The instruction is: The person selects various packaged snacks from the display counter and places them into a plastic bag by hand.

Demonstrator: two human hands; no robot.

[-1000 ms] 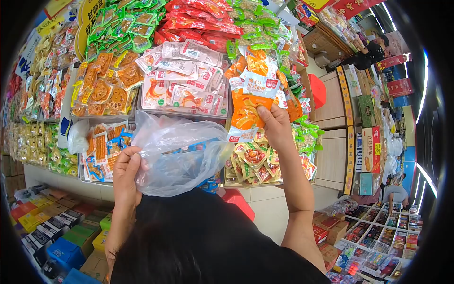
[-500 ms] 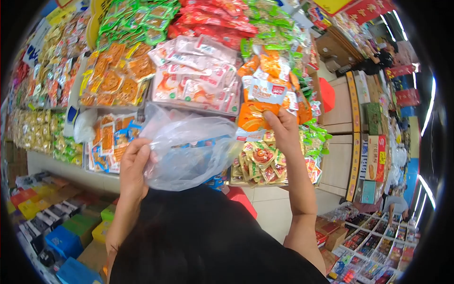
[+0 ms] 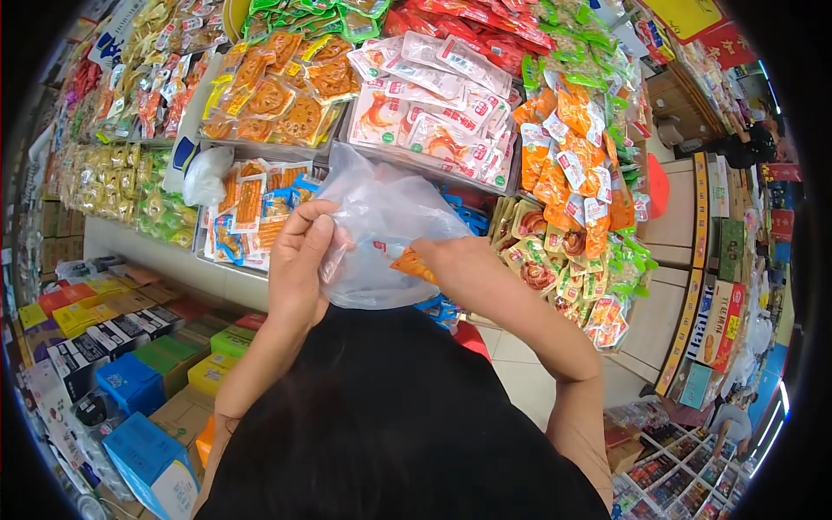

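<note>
My left hand (image 3: pixel 303 251) pinches the rim of a translucent plastic bag (image 3: pixel 373 208), which hangs open in front of my chest. Closed around an orange snack packet (image 3: pixel 414 265), my right hand (image 3: pixel 459 264) is at the bag's right side, with the packet partly inside the bag. Most of that packet is hidden by the hand and the bag film. Behind the bag lie pink-and-white snack packets (image 3: pixel 451 117) in a bin. More orange packets (image 3: pixel 568 165) are heaped to the right of them.
Bins of brown snack packs (image 3: pixel 282 95), red packs (image 3: pixel 477 30) and gold packs (image 3: pixel 529 251) surround the bag. A knotted white bag (image 3: pixel 208 173) hangs at the left. Stacked cartons (image 3: pixel 147 381) stand at the lower left, and a red stool (image 3: pixel 657 186) at the right.
My right hand has brought the orange packet from above the heap down and left to the bag. The bag is now drawn around it. The view has shifted, so the bins appear further right.
</note>
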